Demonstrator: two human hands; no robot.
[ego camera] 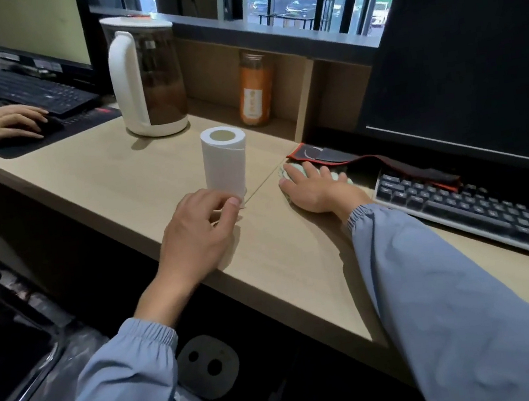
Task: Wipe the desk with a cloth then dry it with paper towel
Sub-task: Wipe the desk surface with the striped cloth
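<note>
A white paper towel roll (225,160) stands upright on the light wood desk (90,177). My left hand (198,233) hovers just in front of the roll's base with its fingers loosely curled, and I cannot tell whether it touches the roll. My right hand (317,187) lies flat with straight fingers on a pale green cloth (337,174), pressing it to the desk beside a black mouse pad (352,157). Most of the cloth is hidden under the hand.
A white kettle (147,77) and an orange bottle (254,89) stand behind the roll. A keyboard (481,207) and a monitor (471,35) fill the right side. At the left another person's hand (4,124) rests on a mouse by a second keyboard (27,91).
</note>
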